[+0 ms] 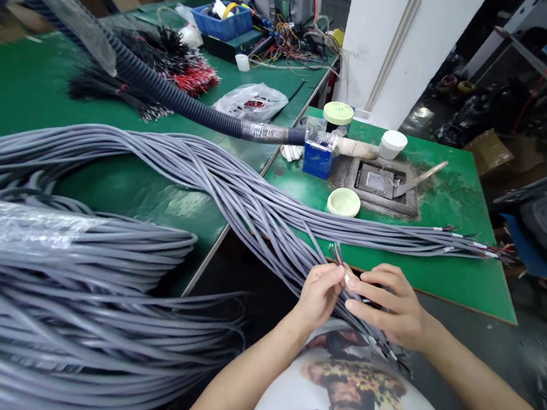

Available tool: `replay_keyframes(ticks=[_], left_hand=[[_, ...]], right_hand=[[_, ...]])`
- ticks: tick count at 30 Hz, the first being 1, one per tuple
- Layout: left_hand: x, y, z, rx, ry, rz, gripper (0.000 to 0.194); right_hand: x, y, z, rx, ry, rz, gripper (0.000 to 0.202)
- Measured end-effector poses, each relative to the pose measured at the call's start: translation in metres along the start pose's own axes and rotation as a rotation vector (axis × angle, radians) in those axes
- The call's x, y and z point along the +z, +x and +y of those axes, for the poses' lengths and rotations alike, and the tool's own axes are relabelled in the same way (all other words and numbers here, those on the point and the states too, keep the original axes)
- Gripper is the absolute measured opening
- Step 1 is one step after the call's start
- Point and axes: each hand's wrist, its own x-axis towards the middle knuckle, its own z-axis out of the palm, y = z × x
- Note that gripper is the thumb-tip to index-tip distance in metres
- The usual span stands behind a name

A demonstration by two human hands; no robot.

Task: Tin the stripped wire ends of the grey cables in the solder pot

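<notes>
My left hand (321, 293) is closed in a pinch on a grey cable just below its stripped end. Thin coloured wires (336, 254) with bare tips fan up from that end, above my fingertips. My right hand (389, 300) meets it at the same spot, thumb and fingertips against a small white piece at the cable end; its other fingers are spread. Beneath both hands a bundle of grey cables (267, 233) runs down to my lap, where more stripped ends show. A second branch of these cables lies across the green board with its ends (498, 250) at the right.
A solder pot (381, 181) with a scraper (421, 179) across it sits on the green board (467, 300). Around it are a pale dish (344, 202), a white cup (392, 143) and an extraction hose (179, 100). Wrapped grey cable coils (59, 260) fill the left.
</notes>
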Motion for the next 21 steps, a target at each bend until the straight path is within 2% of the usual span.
replay_keyframes(ticks=[3, 5, 7, 8, 10, 12, 13, 15, 18, 21], left_hand=[[0.007, 0.002, -0.002, -0.080, -0.047, -0.088, 0.033], [0.013, 0.005, -0.005, -0.175, 0.004, -0.140, 0.037], [0.016, 0.009, -0.006, -0.223, 0.185, -0.205, 0.040], [0.018, 0.011, -0.006, -0.194, 0.330, -0.241, 0.041], [0.018, 0.016, -0.001, -0.005, 0.696, -0.307, 0.039], [0.016, 0.024, 0.004, 0.277, 1.073, -0.334, 0.030], [0.015, 0.028, 0.006, 0.404, 1.234, -0.343, 0.027], [0.014, 0.040, 0.006, 0.575, 1.508, -0.347, 0.025], [0.018, 0.061, -0.004, 0.679, 1.804, -0.308, 0.026], [0.023, 0.079, -0.015, 0.711, 1.928, -0.263, 0.019]], right_hand=[[0.001, 0.003, -0.011, -0.017, -0.019, -0.020, 0.028], [-0.004, -0.002, -0.017, 0.005, -0.035, -0.014, 0.028], [-0.016, -0.017, -0.022, 0.072, -0.079, -0.022, 0.030], [-0.024, -0.030, -0.024, 0.127, -0.118, -0.041, 0.031], [-0.041, -0.063, -0.030, 0.278, -0.225, -0.118, 0.033], [-0.055, -0.102, -0.036, 0.479, -0.315, -0.283, 0.032], [-0.059, -0.119, -0.040, 0.576, -0.335, -0.353, 0.033], [-0.061, -0.144, -0.048, 0.719, -0.303, -0.436, 0.035], [-0.046, -0.146, -0.059, 0.853, -0.060, -0.420, 0.039], [-0.018, -0.117, -0.062, 1.014, 0.337, -0.316, 0.033]])
